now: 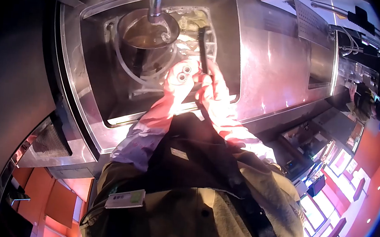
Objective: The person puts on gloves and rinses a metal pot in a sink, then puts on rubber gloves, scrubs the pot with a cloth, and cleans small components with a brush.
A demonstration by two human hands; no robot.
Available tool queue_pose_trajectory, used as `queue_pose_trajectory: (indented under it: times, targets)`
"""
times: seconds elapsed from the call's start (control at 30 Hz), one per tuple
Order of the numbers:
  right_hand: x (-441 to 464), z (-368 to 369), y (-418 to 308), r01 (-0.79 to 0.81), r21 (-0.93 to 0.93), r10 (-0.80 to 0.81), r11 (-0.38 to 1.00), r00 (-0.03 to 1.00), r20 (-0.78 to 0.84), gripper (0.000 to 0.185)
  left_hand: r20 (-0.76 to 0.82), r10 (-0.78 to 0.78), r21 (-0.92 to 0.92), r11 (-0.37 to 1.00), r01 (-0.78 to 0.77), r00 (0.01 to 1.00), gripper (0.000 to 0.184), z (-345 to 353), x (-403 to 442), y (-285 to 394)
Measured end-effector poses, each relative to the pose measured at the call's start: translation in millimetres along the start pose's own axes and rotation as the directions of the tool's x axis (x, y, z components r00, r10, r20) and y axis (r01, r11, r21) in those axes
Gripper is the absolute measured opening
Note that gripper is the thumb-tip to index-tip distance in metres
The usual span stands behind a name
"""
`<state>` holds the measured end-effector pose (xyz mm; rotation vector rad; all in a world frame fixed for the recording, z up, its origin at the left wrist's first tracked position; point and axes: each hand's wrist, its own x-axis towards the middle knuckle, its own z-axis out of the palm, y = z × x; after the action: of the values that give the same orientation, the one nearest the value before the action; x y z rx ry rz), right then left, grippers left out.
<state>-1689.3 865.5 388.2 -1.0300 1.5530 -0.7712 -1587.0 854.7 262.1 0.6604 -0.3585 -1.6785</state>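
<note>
Over the sink, my left hand (178,82) is closed around two small round metal pieces (182,76), whose ring-shaped ends face up. My right hand (215,85) is beside it, almost touching, with its fingers around a slim black stick-like tool (203,49). That tool points away from me across the sink; its exact kind is not clear. Beyond my left hand stands a round metal pot (131,39) holding brownish liquid. Foamy, wet yellowish material (194,22) lies behind the black tool.
A faucet (155,0) hangs over the pot. The steel sink (90,71) has a clear hose-like loop (126,70) in it. A steel counter (271,62) extends to the right, with a perforated panel (310,23) at its back. Another person (362,98) is far right.
</note>
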Motion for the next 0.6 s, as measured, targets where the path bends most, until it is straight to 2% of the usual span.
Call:
queue_pose_trajectory:
  times: [0.03, 0.07, 0.1, 0.2, 0.3, 0.4, 0.5, 0.57, 0.6]
  targets:
    - [2, -4, -5, 0.014, -0.018, -0.013, 1.0, 0.998, 0.069, 0.041, -0.026, -0.091, 0.114, 0.989, 0.093, 0.996, 0.023, 2, 3, 7]
    - [3, -9, -10, 0.024, -0.048, -0.018, 0.999, 0.991, 0.133, 0.041, -0.018, -0.042, 0.383, 0.922, 0.046, 0.999, 0.021, 6, 2, 12]
    - [3, -11, -12, 0.035, -0.08, -0.02, 0.996, 0.982, 0.188, 0.041, -0.011, 0.007, 0.623, 0.782, 0.002, 1.0, 0.019, 19, 3, 26]
    - [6, -14, -16, 0.059, -0.14, -0.028, 0.988, 0.977, 0.213, 0.041, -0.029, -0.115, 0.394, 0.912, 0.117, 0.993, 0.034, 24, -4, 32]
    - [10, -14, -11, 0.063, -0.205, -0.023, 0.977, 0.981, 0.193, 0.037, -0.015, -0.159, 0.236, 0.959, 0.158, 0.987, 0.03, 28, -5, 34]
    - [10, -12, 6, 0.151, -0.115, -0.129, 0.982, 0.975, 0.182, 0.034, 0.284, -0.274, 0.104, 0.962, 0.254, 0.919, 0.027, 47, 2, 60]
    - [13, -14, 14, 0.285, -0.166, -0.245, 0.944, 0.942, 0.229, 0.035, 0.126, -0.224, 0.007, 0.974, 0.225, 0.966, 0.016, 54, -6, 55]
    - [21, -15, 9, 0.454, -0.221, -0.394, 0.863, 0.879, 0.268, 0.038, 0.086, -0.241, 0.177, 0.959, 0.224, 0.967, 0.018, 27, -4, 32]
    - [25, -15, 6, 0.551, -0.249, -0.48, 0.797, 0.827, 0.293, 0.04, 0.023, -0.276, 0.179, 0.947, 0.267, 0.961, 0.019, 32, -4, 37]
